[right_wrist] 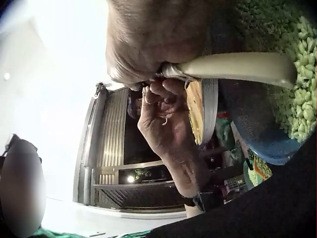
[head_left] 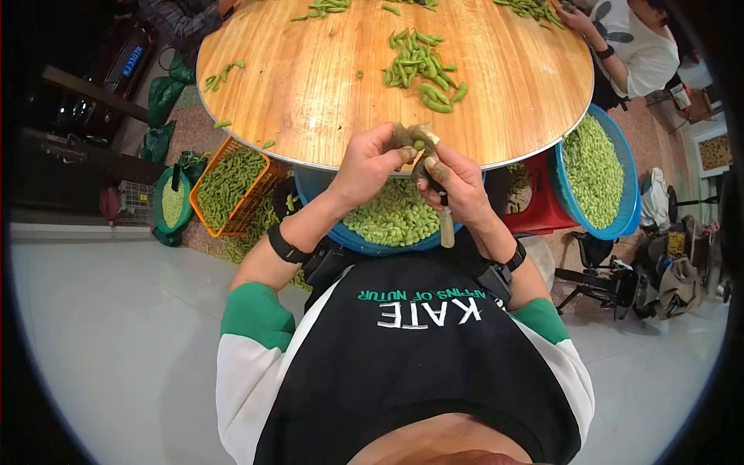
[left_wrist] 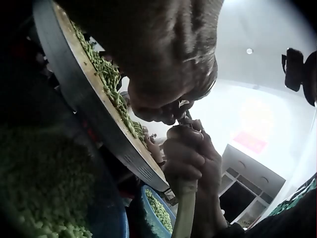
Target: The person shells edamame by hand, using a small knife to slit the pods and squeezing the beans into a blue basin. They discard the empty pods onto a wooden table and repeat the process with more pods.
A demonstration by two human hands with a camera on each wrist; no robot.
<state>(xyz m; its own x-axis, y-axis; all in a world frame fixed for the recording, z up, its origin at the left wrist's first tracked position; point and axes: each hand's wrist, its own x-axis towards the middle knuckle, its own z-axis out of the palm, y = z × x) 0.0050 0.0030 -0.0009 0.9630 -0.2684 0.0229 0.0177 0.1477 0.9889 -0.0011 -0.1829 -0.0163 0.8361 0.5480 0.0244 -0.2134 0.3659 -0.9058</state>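
Observation:
Both hands meet over the table's near edge. In the head view the left hand (head_left: 364,167) pinches a green bean pod (head_left: 419,145) with thumb and fingers. Facing it, the right hand (head_left: 463,188) curls round a tool whose pale handle (head_left: 447,230) points down toward the body; its working end is hidden. Dark stains or coverings show on the fingertips. The left wrist view has the left hand (left_wrist: 168,59) above the right hand (left_wrist: 185,153). In the right wrist view the pale handle (right_wrist: 237,67) sticks out from the right hand (right_wrist: 153,39), beside the left hand (right_wrist: 171,126).
Pods (head_left: 415,62) lie on the round wooden table (head_left: 310,85). A blue basin of shelled beans (head_left: 391,217) sits below the hands. Another blue basin (head_left: 593,174) stands right, an orange basket of pods (head_left: 231,186) left. Two other people are at the table's far sides.

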